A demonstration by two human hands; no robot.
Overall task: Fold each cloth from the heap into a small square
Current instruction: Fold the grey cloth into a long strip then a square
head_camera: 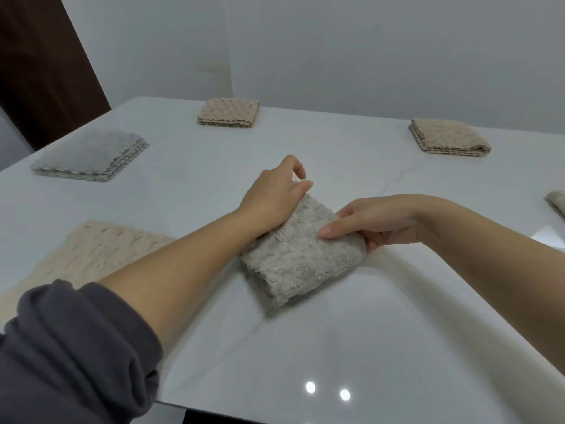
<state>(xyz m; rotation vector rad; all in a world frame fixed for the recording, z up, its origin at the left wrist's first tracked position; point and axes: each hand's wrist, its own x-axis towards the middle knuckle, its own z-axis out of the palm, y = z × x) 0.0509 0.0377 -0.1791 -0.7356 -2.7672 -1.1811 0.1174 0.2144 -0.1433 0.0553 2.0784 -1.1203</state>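
- Beige plush, unfolded cloth (101,252) lies flat at the near left of the white table (336,347), partly under the left forearm. Judgement: a swing of that arm could drag or ruck it.
- Grey folded cloth (88,156) sits far left, well apart from the work. A beige folded cloth (228,113) lies at the far centre.
- Left hand (275,197): heel of the palm rests on the far-left part of the grey-beige cloth (299,258), fingers loosely curled beyond its far corner. Cannot tell whether they pinch an edge.
- The grey-beige cloth lies on the table at centre, between the hands, folded into a thick, near-square pad.
- Risk, as judged: the pile is springy, so if the palm lifts early the layers may spring open or slide askew, leaving the scalloped left edges misaligned.
- Orientation: set diagonal to the table edge, one corner pointing toward the person. Rounded fold on the near-right side, loose edges near-left. Long axis, slight, seems to run near-left to far-right.
- Right hand (376,221): thumb straight on top, fingers tucked beneath, pinching the cloth's right edge. A hard tug here could skew the pad.
- Second beige folded cloth (449,139) far right. Another cloth (558,201) is cut off by the right border.
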